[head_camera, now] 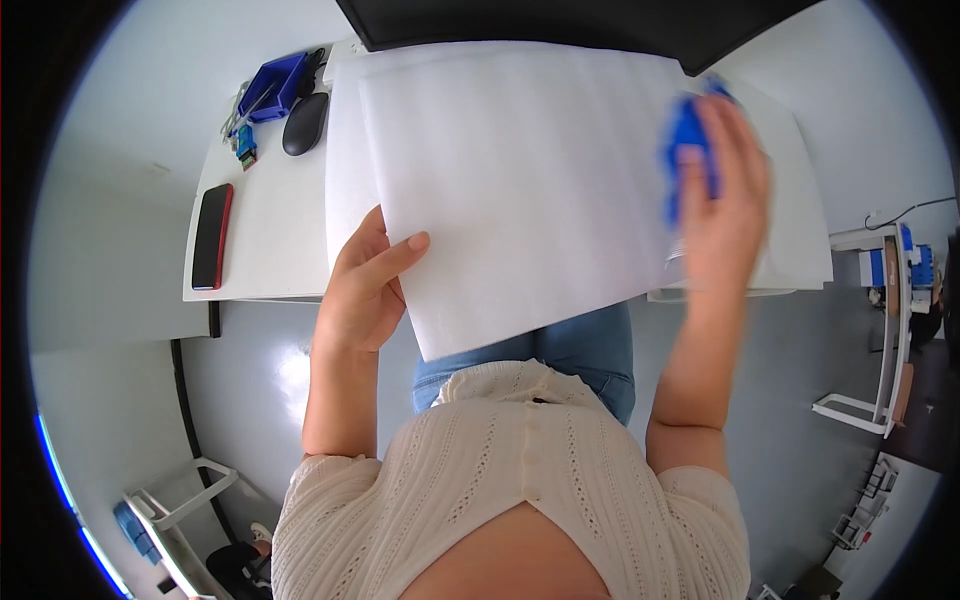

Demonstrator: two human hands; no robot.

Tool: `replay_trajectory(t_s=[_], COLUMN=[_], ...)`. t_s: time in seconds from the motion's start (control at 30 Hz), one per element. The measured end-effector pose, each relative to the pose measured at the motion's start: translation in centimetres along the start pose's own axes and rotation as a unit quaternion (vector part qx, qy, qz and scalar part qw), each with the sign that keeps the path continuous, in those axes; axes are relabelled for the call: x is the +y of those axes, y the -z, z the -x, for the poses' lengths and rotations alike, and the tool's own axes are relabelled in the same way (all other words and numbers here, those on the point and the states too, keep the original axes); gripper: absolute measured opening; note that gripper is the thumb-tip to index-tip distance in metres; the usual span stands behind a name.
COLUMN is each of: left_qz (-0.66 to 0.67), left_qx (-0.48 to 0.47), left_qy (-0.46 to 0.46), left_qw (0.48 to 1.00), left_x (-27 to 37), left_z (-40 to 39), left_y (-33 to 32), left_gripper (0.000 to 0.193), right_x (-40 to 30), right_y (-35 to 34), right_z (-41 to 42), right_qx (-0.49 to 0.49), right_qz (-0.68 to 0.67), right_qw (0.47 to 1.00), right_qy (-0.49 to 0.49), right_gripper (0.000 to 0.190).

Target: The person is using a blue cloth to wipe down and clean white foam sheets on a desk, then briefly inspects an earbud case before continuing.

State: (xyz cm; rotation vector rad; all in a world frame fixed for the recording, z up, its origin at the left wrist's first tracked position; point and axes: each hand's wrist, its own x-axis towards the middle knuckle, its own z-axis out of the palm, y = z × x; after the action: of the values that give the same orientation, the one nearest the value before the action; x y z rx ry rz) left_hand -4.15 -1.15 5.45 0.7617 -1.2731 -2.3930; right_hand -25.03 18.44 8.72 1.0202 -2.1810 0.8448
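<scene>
My left hand [367,281] holds the lower left edge of a large white sheet [517,180], with the thumb on top and the fingers beneath. The sheet may be thin foam or paper. Its near corner hangs over the desk's front edge, above my lap. A second white layer [345,150] shows along its left side. In my right hand [731,187], at the sheet's right side, is a blue object [690,142], too blurred by motion to name. A small striped mark lies beneath that hand, partly hidden.
A black monitor [525,22] stands at the back of the white desk [262,262]. On the left lie a phone [212,236], a black mouse [305,124], a blue bin [274,86] and a small blue connector [245,146]. Another person's shoe [261,532] shows lower left.
</scene>
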Motion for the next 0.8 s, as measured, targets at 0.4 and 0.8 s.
replay_trajectory(t_s=[0.4,0.8], left_qz=[0.002,-0.018], left_qx=[-0.025,0.014], left_qy=[0.013,-0.055], left_qw=[1.0,0.998], left_x=[-2.0,2.4], left_z=[0.1,-3.7], left_y=[0.1,0.3], left_gripper=[0.055,0.052], right_x=[-3.8,4.6], right_y=[-5.2,-5.3], right_z=[1.8,0.3], right_qx=[-0.232,-0.205], right_qz=[0.043,0.19], right_qw=[0.938,0.956], right_qy=[0.254,0.092], right_gripper=[0.039,0.039])
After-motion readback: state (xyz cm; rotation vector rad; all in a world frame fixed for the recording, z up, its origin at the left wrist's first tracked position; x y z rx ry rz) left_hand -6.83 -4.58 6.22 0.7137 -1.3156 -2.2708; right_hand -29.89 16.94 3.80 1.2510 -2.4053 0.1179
